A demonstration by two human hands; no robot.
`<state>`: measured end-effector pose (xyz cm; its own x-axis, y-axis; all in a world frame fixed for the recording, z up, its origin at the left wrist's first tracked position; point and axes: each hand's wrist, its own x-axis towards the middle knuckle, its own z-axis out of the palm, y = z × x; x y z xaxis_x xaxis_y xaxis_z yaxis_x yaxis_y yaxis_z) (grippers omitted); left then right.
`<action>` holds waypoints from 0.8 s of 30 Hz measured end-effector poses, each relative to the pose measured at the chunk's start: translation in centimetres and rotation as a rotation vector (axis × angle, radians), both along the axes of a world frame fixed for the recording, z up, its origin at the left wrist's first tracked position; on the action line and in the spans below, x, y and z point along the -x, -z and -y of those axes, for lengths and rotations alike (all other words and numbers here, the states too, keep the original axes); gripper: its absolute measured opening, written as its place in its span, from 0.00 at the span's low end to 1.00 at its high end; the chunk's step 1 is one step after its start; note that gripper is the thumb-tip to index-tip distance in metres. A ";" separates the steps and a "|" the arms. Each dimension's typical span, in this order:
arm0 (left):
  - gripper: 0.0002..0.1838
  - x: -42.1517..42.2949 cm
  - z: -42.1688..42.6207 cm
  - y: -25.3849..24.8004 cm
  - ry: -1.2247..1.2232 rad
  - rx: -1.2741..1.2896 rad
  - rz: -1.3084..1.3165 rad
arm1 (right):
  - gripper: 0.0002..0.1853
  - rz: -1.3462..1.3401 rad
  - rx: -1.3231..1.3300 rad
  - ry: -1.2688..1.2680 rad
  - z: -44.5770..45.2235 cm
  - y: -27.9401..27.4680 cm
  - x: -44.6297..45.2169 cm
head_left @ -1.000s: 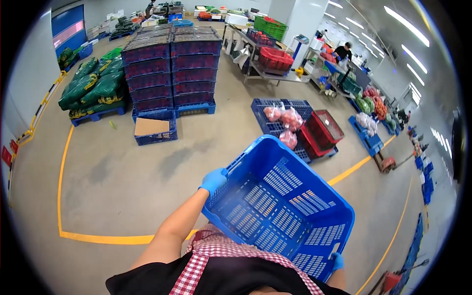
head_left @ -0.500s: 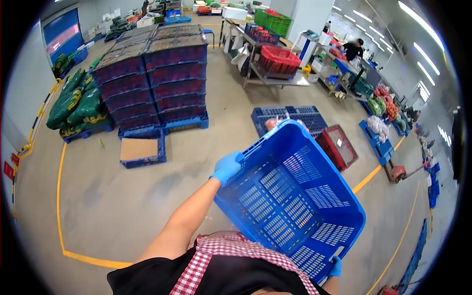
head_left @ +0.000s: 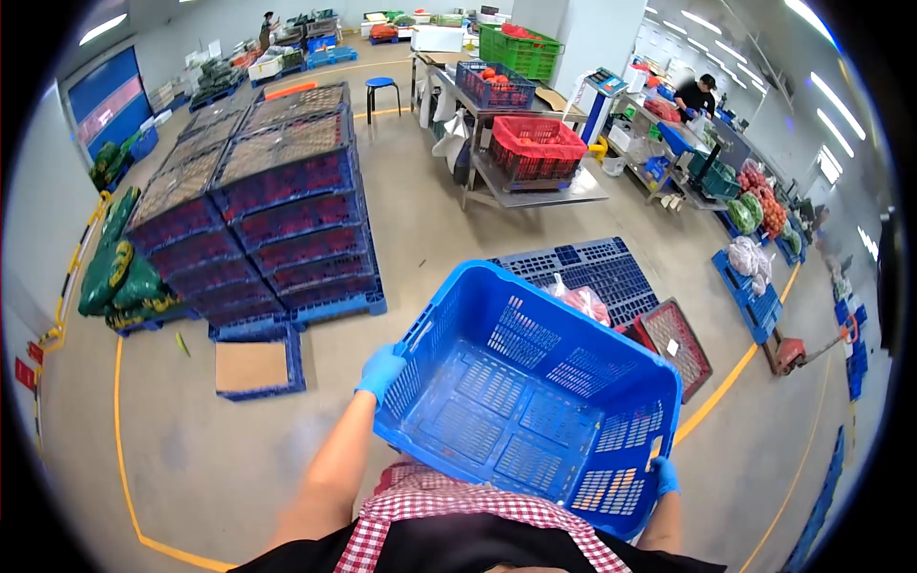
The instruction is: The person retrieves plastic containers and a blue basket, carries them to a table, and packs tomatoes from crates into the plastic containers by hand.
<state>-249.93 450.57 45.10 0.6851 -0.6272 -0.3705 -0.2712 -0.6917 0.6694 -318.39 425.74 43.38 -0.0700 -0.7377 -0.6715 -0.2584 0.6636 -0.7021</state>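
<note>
A large blue plastic crate point(head_left: 516, 420) with slotted walls and floor is held in front of my body, tilted so that I look into its bare inside. My left hand point(head_left: 381, 373), in a blue glove, grips its left end by the rim. At the right end my right hand point(head_left: 665, 477), also gloved in blue, is closed around the handle opening; part of its fingers is hidden by the crate wall. Just beyond the crate lie a blue pallet point(head_left: 602, 272), a bag of pinkish produce point(head_left: 585, 304) and a red crate point(head_left: 674, 346).
Stacked dark blue crates point(head_left: 296, 224) stand on a pallet at left, with a low tray point(head_left: 253, 368) before them. Ahead is a metal table point(head_left: 549, 200) carrying a red basket point(head_left: 537, 153). A pallet jack point(head_left: 791, 353) is at right. A co-worker point(head_left: 695, 98) stands at the back right.
The crate has turned to a more level position and moved slightly left, both hands still on it. My view has shifted forward; the stacked crates and table look nearer.
</note>
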 end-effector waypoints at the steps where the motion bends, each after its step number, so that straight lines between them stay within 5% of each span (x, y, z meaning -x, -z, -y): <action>1: 0.21 -1.9 1.1 0.8 -0.001 -0.004 -0.048 | 0.15 0.038 -0.027 0.054 -0.2 -4.0 -5.6; 2: 0.22 -4.2 3.1 1.6 -0.004 0.002 -0.095 | 0.06 -0.061 -0.019 0.051 2.3 -4.8 -8.8; 5: 0.22 -10.3 8.5 2.2 0.008 0.035 -0.151 | 0.06 -0.103 0.026 0.073 6.5 -7.9 -16.3; 9: 0.24 -18.5 16.7 1.2 0.002 0.008 -0.033 | 0.09 -0.041 0.112 0.131 11.3 -4.5 -19.7; 15: 0.17 -26.3 27.3 -7.2 0.022 0.242 -0.057 | 0.07 0.108 0.235 0.210 16.4 -6.1 -27.6; 18: 0.16 -32.0 35.0 -7.1 0.075 0.318 -0.069 | 0.05 0.084 0.256 0.216 23.4 -3.0 -30.1; 22: 0.17 -40.6 46.3 -3.4 0.119 0.357 -0.264 | 0.04 0.115 0.305 0.242 31.6 -5.7 -39.1; 24: 0.19 -44.2 51.9 -8.7 0.272 0.424 -0.267 | 0.06 0.093 0.292 0.273 38.9 -5.5 -41.0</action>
<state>-205.76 398.64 53.82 0.3956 -0.8993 -0.1864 -0.1853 -0.2769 0.9429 -277.36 386.82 48.91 -0.2391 -0.8607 -0.4494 -0.0270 0.4686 -0.8830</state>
